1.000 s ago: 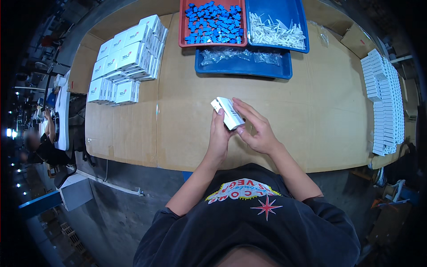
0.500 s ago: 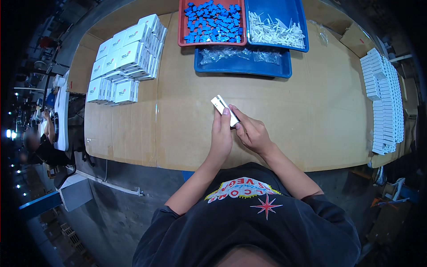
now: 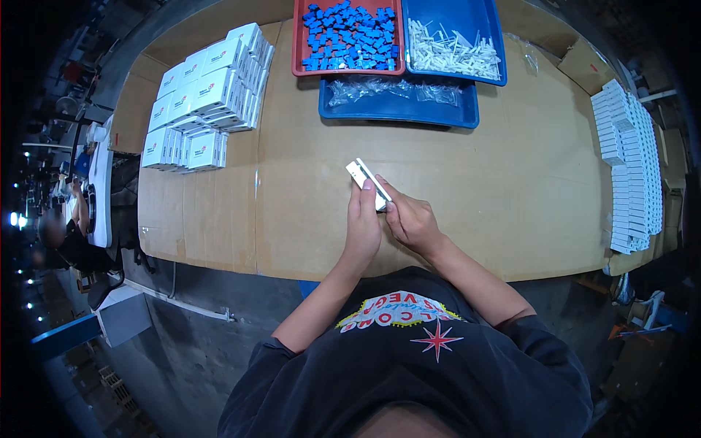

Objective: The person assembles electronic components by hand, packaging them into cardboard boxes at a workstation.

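Our left hand (image 3: 363,219) pinches a small white box (image 3: 358,173), its thumb laid along the upper face and the other fingers mostly hidden behind. Our right hand (image 3: 414,219) closes in from the four o'clock side, fingers bent together against the box's flank and near end; their exact grip is partly hidden. We have the box above the middle of the cardboard-covered desk (image 3: 314,212), its far end tilted toward eleven o'clock, with a dark slit running lengthwise.

Just past it, between twelve and one, we see a shallow blue tray (image 3: 399,119) with clear plastic wrapping (image 3: 372,91). Farther out at twelve sits a red tray (image 3: 298,44) of blue pieces (image 3: 350,40), and at one, touching it, a deeper blue tray (image 3: 456,11) of slim white pieces (image 3: 460,58). Stacked white cartons (image 3: 212,91) stand at ten, packed white blocks (image 3: 634,175) at three. Well off toward nine, a person in dark clothes (image 3: 82,244) sits at another table.
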`<state>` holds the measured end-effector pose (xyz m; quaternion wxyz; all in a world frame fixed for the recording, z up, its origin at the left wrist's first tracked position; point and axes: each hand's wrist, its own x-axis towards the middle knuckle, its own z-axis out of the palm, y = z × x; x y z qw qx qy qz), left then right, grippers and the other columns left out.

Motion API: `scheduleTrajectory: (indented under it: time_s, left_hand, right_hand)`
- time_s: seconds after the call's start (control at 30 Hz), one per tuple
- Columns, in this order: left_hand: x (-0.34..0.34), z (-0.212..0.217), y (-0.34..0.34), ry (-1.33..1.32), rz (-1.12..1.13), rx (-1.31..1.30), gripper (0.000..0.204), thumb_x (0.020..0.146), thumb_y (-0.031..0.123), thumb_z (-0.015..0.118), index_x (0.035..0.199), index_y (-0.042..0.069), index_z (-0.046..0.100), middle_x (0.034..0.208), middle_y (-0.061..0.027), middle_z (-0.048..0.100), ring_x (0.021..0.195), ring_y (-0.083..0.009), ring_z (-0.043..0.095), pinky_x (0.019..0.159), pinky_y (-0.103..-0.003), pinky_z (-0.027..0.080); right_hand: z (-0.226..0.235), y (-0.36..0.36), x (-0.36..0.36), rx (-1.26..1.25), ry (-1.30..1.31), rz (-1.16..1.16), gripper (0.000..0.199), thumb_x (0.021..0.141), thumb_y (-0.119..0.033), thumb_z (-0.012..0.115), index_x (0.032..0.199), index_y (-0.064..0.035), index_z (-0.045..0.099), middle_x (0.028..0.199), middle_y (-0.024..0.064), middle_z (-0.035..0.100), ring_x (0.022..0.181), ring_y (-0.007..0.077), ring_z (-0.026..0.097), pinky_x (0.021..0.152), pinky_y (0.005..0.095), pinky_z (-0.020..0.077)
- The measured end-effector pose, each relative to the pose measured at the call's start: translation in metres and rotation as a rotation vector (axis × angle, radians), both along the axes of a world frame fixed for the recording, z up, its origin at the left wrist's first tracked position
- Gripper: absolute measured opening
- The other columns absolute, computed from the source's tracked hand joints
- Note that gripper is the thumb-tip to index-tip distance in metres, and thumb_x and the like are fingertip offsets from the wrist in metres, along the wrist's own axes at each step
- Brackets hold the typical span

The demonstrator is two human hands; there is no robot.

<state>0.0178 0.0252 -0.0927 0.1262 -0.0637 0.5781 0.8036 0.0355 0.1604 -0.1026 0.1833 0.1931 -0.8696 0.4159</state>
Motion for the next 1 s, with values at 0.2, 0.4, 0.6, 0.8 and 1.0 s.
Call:
scheduleTrajectory:
  time_s: [0.2,0.4,0.6,0.8,1.0]
  left_hand:
    - [-0.012,0.0,-0.012,0.015,0.002,0.039,0.048,0.114,0.03,0.04,0.151,0.0,0.04,0.128,-0.0106,0.057,0.117,-0.0167,0.055,0.102,-0.031,0.044]
    - [-0.019,0.011,-0.022,0.296,-0.121,-0.1,0.091,0.093,0.004,0.057,0.169,0.007,0.007,0.154,-0.0201,0.041,0.141,-0.028,0.046,0.118,-0.038,0.037]
    - [-0.014,0.021,-0.016,0.491,-0.284,-0.287,0.103,0.086,0.007,0.067,0.168,0.004,0.004,0.168,-0.0205,0.026,0.154,-0.0353,0.032,0.126,-0.042,0.027]
    - [-0.016,0.007,-0.014,0.167,-0.143,-0.001,0.073,0.11,0.03,0.048,0.167,0.004,0.011,0.164,-0.0195,0.033,0.151,-0.0298,0.035,0.123,-0.037,0.029]
    - [-0.015,0.02,-0.009,0.202,-0.092,0.011,0.065,0.114,0.034,0.037,0.167,0.005,0.015,0.161,-0.0192,0.034,0.145,-0.0262,0.039,0.121,-0.037,0.03]
  right_hand:
    - [0.013,0.0,-0.01,-0.165,-0.07,0.09,0.043,0.102,-0.005,0.056,0.144,0.0052,0.055,0.14,0.0249,0.063,0.122,0.0367,0.067,0.099,0.041,0.0566]
    - [0.027,0.02,-0.017,-0.547,-0.617,0.069,0.043,0.109,-0.021,0.054,0.146,-0.0001,0.056,0.142,0.0147,0.063,0.125,0.0249,0.062,0.102,0.036,0.0523]
    - [0.051,0.017,-0.02,-0.811,-1.018,0.089,0.051,0.107,-0.034,0.061,0.145,-0.0002,0.057,0.133,0.0112,0.066,0.116,0.0171,0.062,0.099,0.0333,0.052]
    - [0.033,-0.001,-0.011,-0.787,-0.607,0.025,0.062,0.088,-0.013,0.084,0.143,-0.001,0.058,0.145,0.0145,0.059,0.135,0.0246,0.057,0.11,0.0385,0.0474]
    - [0.03,-0.012,-0.001,-0.425,-0.314,-0.024,0.064,0.09,-0.016,0.081,0.148,-0.0015,0.056,0.153,0.0228,0.051,0.143,0.0352,0.051,0.117,0.0426,0.0423]
